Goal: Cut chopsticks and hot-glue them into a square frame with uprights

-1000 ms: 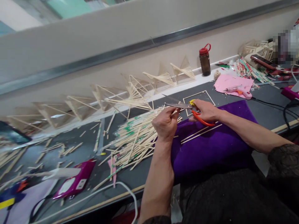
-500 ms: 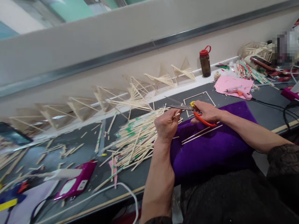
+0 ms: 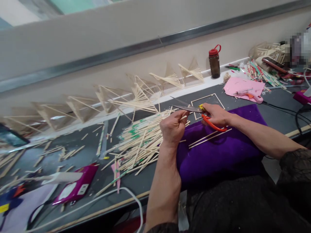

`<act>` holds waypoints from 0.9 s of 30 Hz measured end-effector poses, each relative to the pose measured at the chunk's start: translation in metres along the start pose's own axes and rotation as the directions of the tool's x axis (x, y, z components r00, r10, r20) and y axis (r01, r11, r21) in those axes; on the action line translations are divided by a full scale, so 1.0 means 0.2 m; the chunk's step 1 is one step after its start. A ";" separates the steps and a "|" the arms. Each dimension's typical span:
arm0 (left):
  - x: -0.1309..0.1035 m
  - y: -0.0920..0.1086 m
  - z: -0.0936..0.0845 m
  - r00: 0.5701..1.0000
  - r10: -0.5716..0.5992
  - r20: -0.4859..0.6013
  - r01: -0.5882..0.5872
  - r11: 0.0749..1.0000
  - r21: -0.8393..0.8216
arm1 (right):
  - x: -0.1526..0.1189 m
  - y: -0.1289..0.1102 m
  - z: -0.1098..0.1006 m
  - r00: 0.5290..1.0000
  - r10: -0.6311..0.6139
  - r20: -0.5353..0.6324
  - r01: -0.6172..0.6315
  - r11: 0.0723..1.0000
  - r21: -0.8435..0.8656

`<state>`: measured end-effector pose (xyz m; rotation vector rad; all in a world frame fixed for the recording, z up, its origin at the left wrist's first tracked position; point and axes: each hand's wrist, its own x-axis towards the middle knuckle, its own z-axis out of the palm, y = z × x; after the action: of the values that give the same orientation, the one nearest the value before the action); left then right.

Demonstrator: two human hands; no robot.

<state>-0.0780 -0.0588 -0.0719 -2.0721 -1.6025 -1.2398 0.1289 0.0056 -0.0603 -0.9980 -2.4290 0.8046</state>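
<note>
My left hand [image 3: 173, 127] is closed around a thin wooden stick [image 3: 184, 117], whose end pokes out beside the thumb. My right hand [image 3: 215, 115] grips scissors [image 3: 207, 122] with red and yellow handles. The scissor blades are spread apart and reach left, just over my left hand, close to the stick. Two loose sticks [image 3: 206, 139] lie on the purple cloth [image 3: 218, 155] below my hands. Behind the scissors, a square stick frame [image 3: 220, 101] rests on the grey table. A large pile of sticks [image 3: 139, 142] lies left of my left hand.
Twisted stick models [image 3: 143, 100] line the wall. A brown bottle [image 3: 214, 64] with a red lid stands behind. At right, a glue gun [image 3: 251, 95] lies on pink paper [image 3: 236, 84], its cord trailing right. A magenta box [image 3: 77, 186] and white cable [image 3: 130, 191] are at left.
The view has shifted slightly, so the things at left appear further left. My hands keep nearly the same pose, with the scissors still spread near the stick.
</note>
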 end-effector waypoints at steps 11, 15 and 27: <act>0.00 0.01 0.02 0.999 -0.004 -0.051 0.006 0.998 0.056 | 0.04 0.03 0.03 0.995 0.030 -0.097 -0.048 0.980 -0.194; 0.01 0.02 0.01 0.993 -0.062 -0.096 0.063 0.998 0.005 | 0.04 0.05 0.02 0.980 0.012 -0.197 -0.051 0.980 -0.194; 0.13 0.11 -0.07 0.870 -0.462 -0.173 0.226 0.684 -0.694 | 0.09 0.14 -0.01 0.959 0.166 -0.230 -0.137 0.981 0.136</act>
<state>-0.0635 -0.0578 -0.0383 -1.7301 -1.5800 -2.4557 0.1325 0.0350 -0.0754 -1.1736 -2.0951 0.8158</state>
